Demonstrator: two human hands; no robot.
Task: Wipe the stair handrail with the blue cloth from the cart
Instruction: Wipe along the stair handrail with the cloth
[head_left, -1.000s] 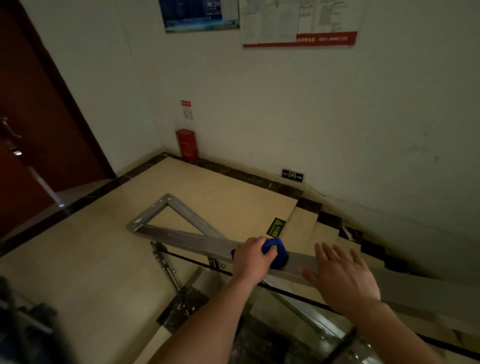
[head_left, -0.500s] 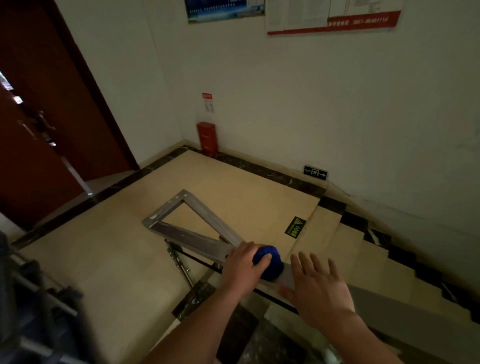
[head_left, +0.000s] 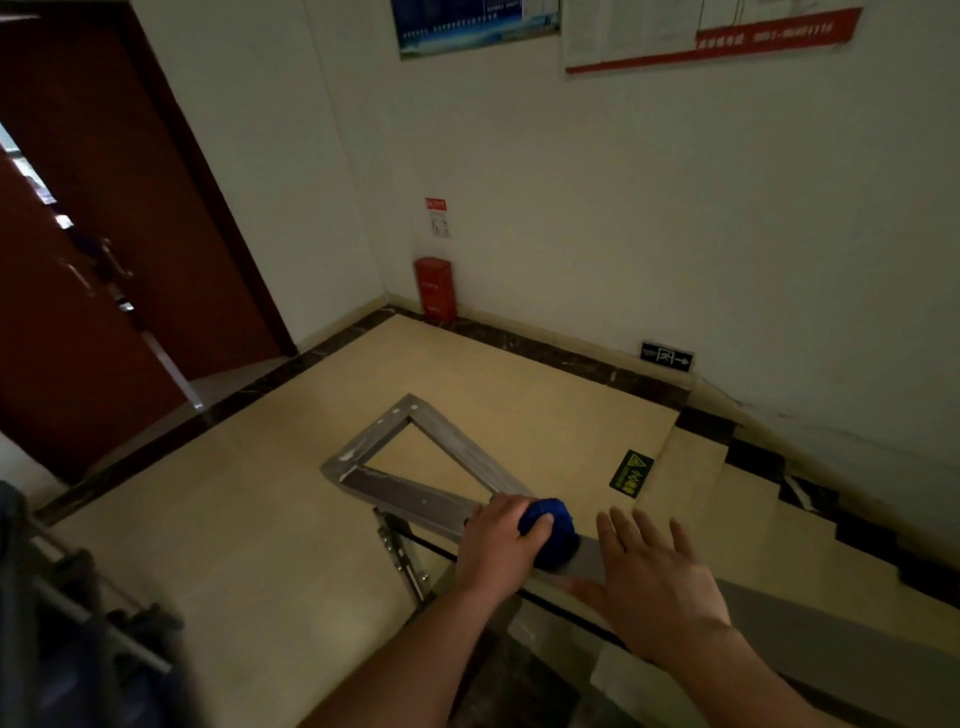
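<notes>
A flat grey metal handrail (head_left: 415, 501) runs from a triangular corner above the landing down to the lower right. My left hand (head_left: 501, 543) presses a bunched blue cloth (head_left: 551, 530) onto the top of the rail, just right of the triangle. My right hand (head_left: 657, 577) lies flat on the rail beside the cloth, fingers spread, holding nothing. The cart (head_left: 67, 639) shows as a dark blurred frame at the lower left edge.
Beige landing floor (head_left: 249, 519) with a dark border. Stairs (head_left: 779, 514) descend to the right. A dark red door (head_left: 104, 260) stands at left. A red box (head_left: 435, 288) sits in the far corner. Glass panel and brackets (head_left: 405, 561) hang under the rail.
The view has swung left and down. My left hand with the cloth has slid along the rail toward the triangular corner, and my right hand has followed close behind it.
</notes>
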